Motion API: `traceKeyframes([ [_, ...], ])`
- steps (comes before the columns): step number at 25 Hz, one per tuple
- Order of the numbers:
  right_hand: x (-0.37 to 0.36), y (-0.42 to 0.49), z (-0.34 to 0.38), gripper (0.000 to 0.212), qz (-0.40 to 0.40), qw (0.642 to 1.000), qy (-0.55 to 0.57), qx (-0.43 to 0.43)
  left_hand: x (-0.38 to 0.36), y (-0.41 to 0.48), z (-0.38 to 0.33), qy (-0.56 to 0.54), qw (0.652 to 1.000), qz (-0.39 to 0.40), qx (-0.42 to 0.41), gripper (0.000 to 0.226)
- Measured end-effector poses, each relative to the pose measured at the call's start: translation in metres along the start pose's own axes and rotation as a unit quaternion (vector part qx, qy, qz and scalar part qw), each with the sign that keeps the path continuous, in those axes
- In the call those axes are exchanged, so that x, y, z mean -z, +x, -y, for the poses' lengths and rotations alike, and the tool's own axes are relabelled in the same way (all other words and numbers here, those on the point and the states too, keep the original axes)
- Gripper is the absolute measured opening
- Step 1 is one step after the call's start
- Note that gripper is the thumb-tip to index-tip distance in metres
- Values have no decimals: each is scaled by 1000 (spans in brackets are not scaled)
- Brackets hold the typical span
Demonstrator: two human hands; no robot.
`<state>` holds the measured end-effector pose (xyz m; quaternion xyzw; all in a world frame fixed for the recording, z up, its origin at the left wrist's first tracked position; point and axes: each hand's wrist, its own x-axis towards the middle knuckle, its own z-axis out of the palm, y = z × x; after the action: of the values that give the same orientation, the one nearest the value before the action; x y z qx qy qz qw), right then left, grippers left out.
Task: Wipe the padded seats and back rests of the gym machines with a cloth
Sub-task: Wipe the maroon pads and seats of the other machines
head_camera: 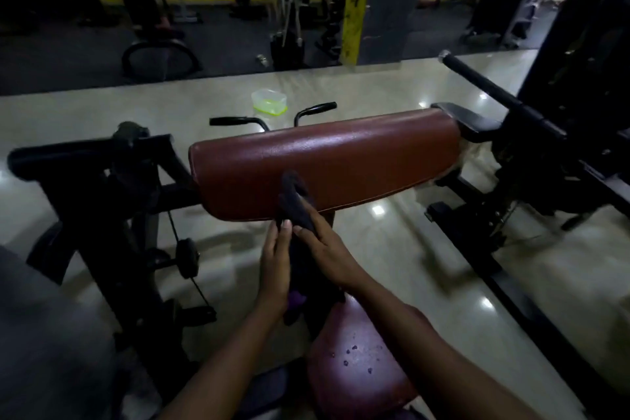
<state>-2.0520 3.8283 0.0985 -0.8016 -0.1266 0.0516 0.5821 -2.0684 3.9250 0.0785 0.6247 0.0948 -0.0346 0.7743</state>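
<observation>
Head view: we hold the dark cloth [296,204] between both hands, left hand [275,264] and right hand [329,257] each gripping it, its top at the near edge of the red-brown pad [341,157]. We advise folding it flat, then wiping in overlapping strokes left to right.

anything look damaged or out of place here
The lower seat has several small dark nicks in its vinyl. A clear plastic container sits on the floor beyond the long brown pad.
</observation>
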Motion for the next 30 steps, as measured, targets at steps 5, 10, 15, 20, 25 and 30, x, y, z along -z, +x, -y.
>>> traceKeyframes([
  [5, 44, 34, 7, 60, 323, 938, -126, 24, -41, 2, 14, -274, 952, -125, 59, 70],
  [10, 113, 94, -10, 51, 160, 686, -565, 429, -104, -4, 33, -527, 801, -280, 48, 70],
  [15, 157, 157, -25, 57, 122, 546, -644, 522, -167, 67, 31, -500, 783, -368, -24, 75],
  [20, 155, 163, -42, 58, 73, 541, -609, 575, -154, 112, 36, -429, 779, -449, -86, 71],
  [25, 157, 168, -46, 58, 49, 528, -600, 600, -65, 112, 26, -366, 796, -467, -121, 65],
  [30, 154, 168, -43, 58, 57, 550, -592, 586, -61, 114, 27, -351, 787, -500, -88, 71],
])
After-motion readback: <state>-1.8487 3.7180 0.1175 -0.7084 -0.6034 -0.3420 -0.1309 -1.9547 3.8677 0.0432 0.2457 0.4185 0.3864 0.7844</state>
